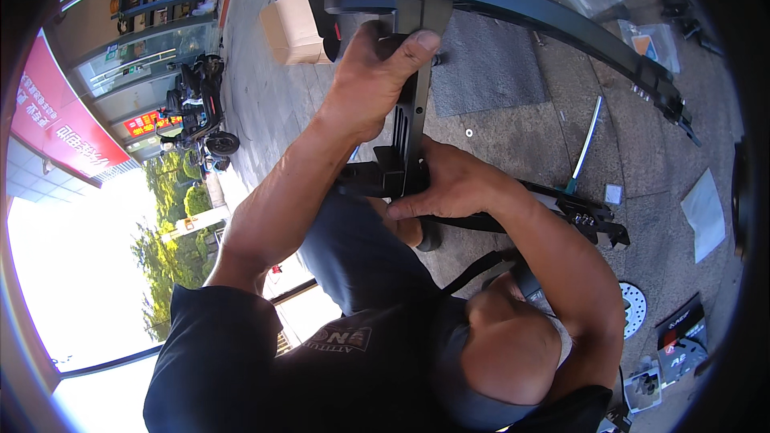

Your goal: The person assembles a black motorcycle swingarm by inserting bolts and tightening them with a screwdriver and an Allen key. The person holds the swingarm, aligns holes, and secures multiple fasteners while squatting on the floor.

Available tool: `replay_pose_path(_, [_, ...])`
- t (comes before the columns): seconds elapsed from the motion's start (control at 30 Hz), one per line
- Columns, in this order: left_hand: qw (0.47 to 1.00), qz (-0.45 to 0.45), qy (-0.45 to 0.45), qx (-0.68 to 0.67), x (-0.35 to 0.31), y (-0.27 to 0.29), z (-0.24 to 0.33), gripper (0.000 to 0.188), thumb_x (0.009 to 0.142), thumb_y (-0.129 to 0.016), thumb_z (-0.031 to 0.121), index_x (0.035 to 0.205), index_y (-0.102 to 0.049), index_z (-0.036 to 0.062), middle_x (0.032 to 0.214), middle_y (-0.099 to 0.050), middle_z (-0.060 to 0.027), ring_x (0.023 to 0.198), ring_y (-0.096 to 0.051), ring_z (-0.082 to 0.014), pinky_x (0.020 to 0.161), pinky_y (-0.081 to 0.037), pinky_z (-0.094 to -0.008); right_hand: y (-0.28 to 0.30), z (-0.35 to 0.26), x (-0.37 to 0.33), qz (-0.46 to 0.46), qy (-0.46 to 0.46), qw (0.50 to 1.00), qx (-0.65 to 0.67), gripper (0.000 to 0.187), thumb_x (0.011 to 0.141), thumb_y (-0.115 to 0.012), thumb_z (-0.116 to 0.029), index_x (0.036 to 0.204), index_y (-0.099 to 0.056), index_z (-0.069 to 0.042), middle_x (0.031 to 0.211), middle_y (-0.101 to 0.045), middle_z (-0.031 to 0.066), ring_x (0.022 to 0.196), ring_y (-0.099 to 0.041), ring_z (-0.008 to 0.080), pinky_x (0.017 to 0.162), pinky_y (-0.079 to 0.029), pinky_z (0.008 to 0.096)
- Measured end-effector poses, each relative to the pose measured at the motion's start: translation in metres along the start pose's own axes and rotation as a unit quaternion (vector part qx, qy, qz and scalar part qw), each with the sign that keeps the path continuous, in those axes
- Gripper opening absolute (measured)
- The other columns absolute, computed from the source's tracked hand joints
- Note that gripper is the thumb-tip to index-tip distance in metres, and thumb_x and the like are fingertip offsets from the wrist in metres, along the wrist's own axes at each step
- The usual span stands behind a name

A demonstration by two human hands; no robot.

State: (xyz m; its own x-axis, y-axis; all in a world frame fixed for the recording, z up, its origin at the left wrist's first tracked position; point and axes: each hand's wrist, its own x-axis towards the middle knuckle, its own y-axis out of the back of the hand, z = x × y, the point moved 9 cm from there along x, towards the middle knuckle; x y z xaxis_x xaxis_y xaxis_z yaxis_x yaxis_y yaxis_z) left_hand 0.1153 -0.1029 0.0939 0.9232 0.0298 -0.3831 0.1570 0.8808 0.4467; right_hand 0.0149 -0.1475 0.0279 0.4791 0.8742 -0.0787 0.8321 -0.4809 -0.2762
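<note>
Both my hands are on a black metal frame [411,112] with a slotted crosspiece and long side bars. My left hand [373,76] is wrapped round the far end of the crosspiece, its thumb lying along the metal. Closed about the near end is my right hand [459,183], with the thumb pressed on one side and fingers partly hidden behind. From the far end a curved bar [553,10] sweeps to the right, ending in a bracket with bolts. Another dark bar [573,204] extends right from beneath my right forearm.
On the paving lie a grey mat [493,68], a small washer [469,133], a thin rod with a green end [588,144], white paper [704,216] and a perforated brake disc [634,309]. An opened cardboard box [290,28] stands far left, beyond it a parked scooter [196,104].
</note>
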Motion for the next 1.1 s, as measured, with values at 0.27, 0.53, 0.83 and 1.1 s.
replay_pose_path(0.27, [0.997, -0.003, -0.073, 0.026, -0.011, 0.001, 0.019, 0.076, 0.082, -0.075, 0.043, 0.127, -0.041, -0.009, 0.109, -0.062, -0.0189, 0.099, -0.06, -0.0207, 0.086, -0.049, -0.0328, 0.015, -0.056, -0.065, 0.35, 0.13, 0.912, -0.169, 0.062, 0.063, -0.084, -0.03, 0.109, -0.053, -0.005, 0.119, -0.053, 0.0169, 0.107, -0.053, 0.0377, 0.088, -0.045, 0.0439])
replay_pose_path(0.53, [0.995, 0.024, -0.063, 0.078, -0.02, 0.004, 0.024, 0.069, 0.081, -0.076, 0.041, 0.121, -0.048, -0.0069, 0.105, -0.063, -0.017, 0.096, -0.061, -0.0209, 0.083, -0.049, -0.0331, -0.019, -0.094, -0.06, 0.309, 0.211, 0.824, -0.426, 0.06, 0.051, -0.082, -0.011, 0.107, -0.06, -0.01, 0.124, -0.05, 0.0124, 0.118, -0.045, 0.0358, 0.093, -0.037, 0.0501])
replay_pose_path(0.83, [0.994, 0.032, -0.067, 0.086, -0.015, 0.001, 0.018, 0.071, 0.08, -0.077, 0.038, 0.12, -0.044, -0.011, 0.11, -0.063, -0.022, 0.104, -0.061, -0.0268, 0.091, -0.047, -0.0347, -0.034, -0.105, -0.063, 0.29, 0.271, 0.798, -0.453, 0.05, 0.058, -0.081, -0.014, 0.104, -0.064, -0.01, 0.111, -0.061, 0.0075, 0.114, -0.052, 0.0313, 0.09, -0.043, 0.0443])
replay_pose_path(1.1, [0.998, 0.026, -0.057, 0.008, -0.004, 0.004, 0.007, 0.075, 0.083, -0.071, 0.047, 0.117, -0.042, -0.0129, 0.116, -0.059, -0.0286, 0.114, -0.057, -0.0315, 0.096, -0.045, -0.038, 0.094, -0.005, -0.2, 0.502, 0.058, 0.821, -0.266, 0.037, 0.08, -0.071, -0.015, 0.113, -0.063, -0.001, 0.114, -0.062, 0.0161, 0.108, -0.06, 0.0274, 0.089, -0.048, 0.0372])
